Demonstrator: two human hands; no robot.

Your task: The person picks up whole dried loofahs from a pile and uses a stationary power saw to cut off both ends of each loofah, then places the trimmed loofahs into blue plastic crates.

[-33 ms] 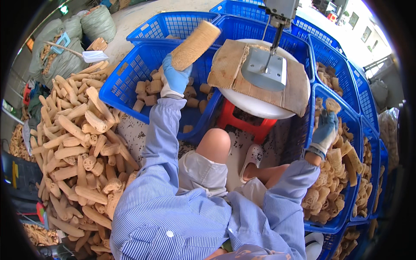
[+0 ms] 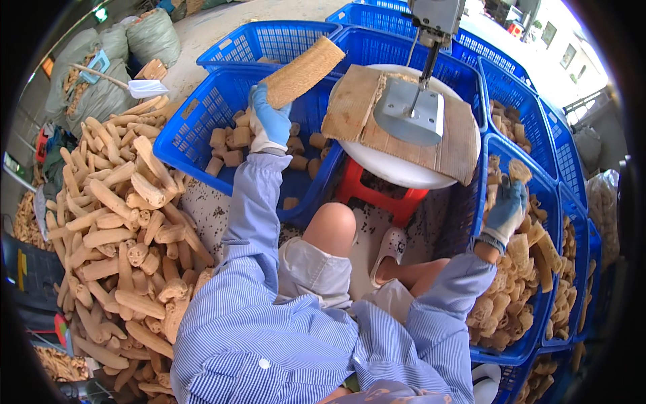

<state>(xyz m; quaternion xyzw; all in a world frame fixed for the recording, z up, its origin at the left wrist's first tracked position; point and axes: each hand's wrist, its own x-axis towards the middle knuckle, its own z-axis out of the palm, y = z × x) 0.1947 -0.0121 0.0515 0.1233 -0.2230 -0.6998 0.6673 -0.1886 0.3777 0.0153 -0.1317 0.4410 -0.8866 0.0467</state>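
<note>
Seemingly, left hand [image 2: 272, 123] angles loofah [image 2: 304, 71] up-right.

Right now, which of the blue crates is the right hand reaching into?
The blue crate on the far right, piled with flat loofah pieces. The right hand holds one piece above it; the left hand is over another crate.

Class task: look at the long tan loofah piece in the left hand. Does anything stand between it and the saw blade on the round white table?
Nothing visible does. The left hand holds the long tan loofah piece above the blue plastic crate; only bare brown cardboard separates it from the saw blade.
</note>
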